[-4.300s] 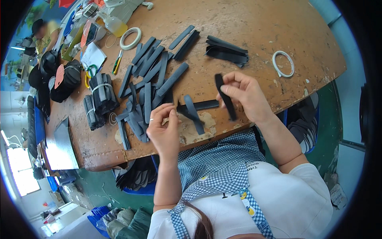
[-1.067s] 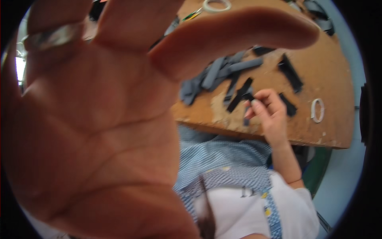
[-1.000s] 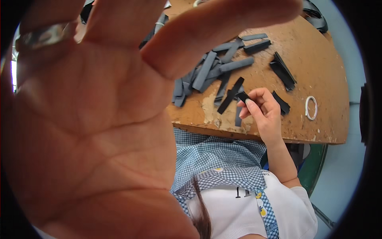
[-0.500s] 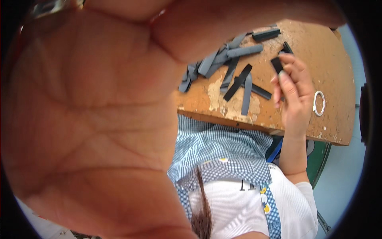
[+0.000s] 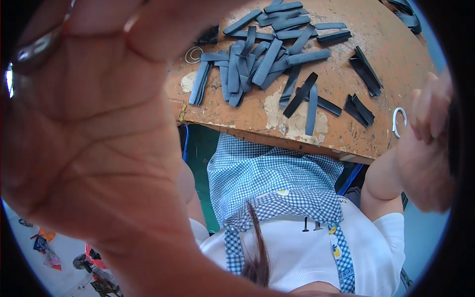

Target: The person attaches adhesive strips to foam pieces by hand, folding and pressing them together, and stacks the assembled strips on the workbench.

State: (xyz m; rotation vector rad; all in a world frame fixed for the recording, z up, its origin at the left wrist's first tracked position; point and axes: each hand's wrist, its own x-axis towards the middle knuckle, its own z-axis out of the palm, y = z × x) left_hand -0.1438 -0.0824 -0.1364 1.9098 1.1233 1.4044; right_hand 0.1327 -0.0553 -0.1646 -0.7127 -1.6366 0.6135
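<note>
My left hand [image 5: 114, 133] is very close, its palm filling the left of the view. Its fingers stretch past the upper edge, with a shiny ring on one, and nothing shows in the palm. My right hand [image 5: 426, 141] is raised at the right rim, fingers curled and partly cut off; what they hold, if anything, is hidden. Beyond the hands, a pile of dark grey flat strips [image 5: 267, 62] lies on the worn wooden table [image 5: 396, 59]. Nearer the table's front edge are a black strip [image 5: 301, 95], a grey strip [image 5: 311, 110] and a small black bundle [image 5: 358, 110].
A white ring [image 5: 399, 123] lies at the table's right, and thin metal rings [image 5: 194, 55] at its left. Another black bundle [image 5: 366, 72] rests right of the pile. A blue checked apron [image 5: 272, 168] covers my lap against the table edge. Colourful items [image 5: 44, 242] stand on the floor, lower left.
My right hand has moved from above the table, where it held a black strip, out to the right rim. My left hand has shifted left, uncovering more of the strips.
</note>
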